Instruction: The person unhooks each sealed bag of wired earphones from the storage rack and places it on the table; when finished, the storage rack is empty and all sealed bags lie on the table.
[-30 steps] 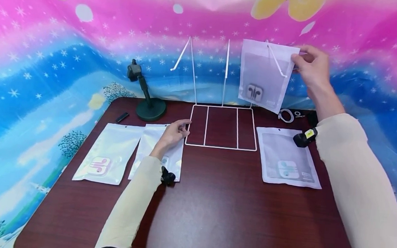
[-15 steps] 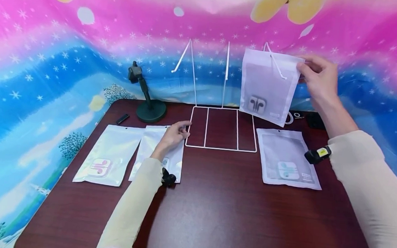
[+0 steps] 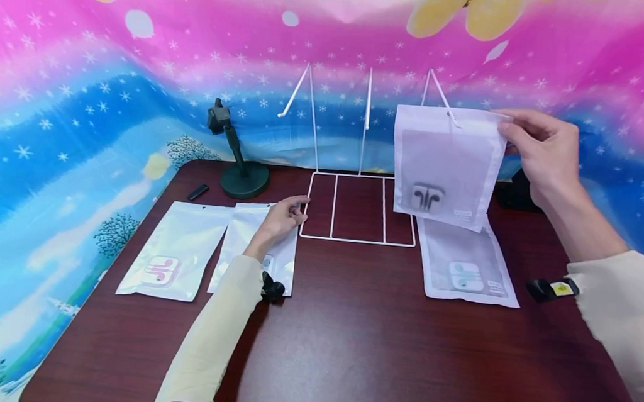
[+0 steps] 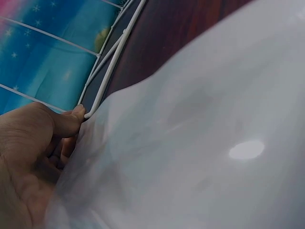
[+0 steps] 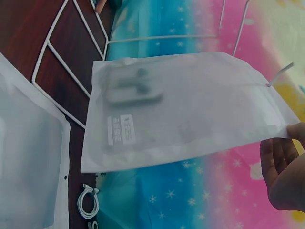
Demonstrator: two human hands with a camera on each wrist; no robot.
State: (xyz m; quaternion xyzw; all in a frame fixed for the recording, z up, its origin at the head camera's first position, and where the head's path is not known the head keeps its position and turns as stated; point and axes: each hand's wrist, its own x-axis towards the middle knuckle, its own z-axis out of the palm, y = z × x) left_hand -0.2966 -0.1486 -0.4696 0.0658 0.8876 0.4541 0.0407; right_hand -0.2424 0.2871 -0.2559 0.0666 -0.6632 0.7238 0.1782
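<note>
My right hand [image 3: 550,153] pinches the top right corner of a frosted white zip pouch [image 3: 445,154] with dark earphones showing through it. The pouch hangs upright, and in the right wrist view the tip of the rack's right hook [image 5: 286,70] pokes out at the hole in its top edge. At the left, my left hand [image 3: 282,218] pinches the side wire of the white wire rack [image 3: 357,240] between thumb and fingers. Beneath that hand lies a white pouch [image 3: 239,239], partly hidden by the wrist. In the left wrist view this pouch [image 4: 205,124] fills much of the foreground.
Another white pouch [image 3: 173,249] with pink earphones lies at the left. A pouch with mint earphones [image 3: 466,277] lies at the right, its top overlapped by the raised one. Behind stand a dark green stand [image 3: 244,179] and a small black stick [image 3: 198,192]. A white cable [image 5: 88,202] lies at the back.
My right hand has drawn the pouch with dark earphones forward, down and rightward along the right hook to its tip. My left hand has stayed on the rack.
</note>
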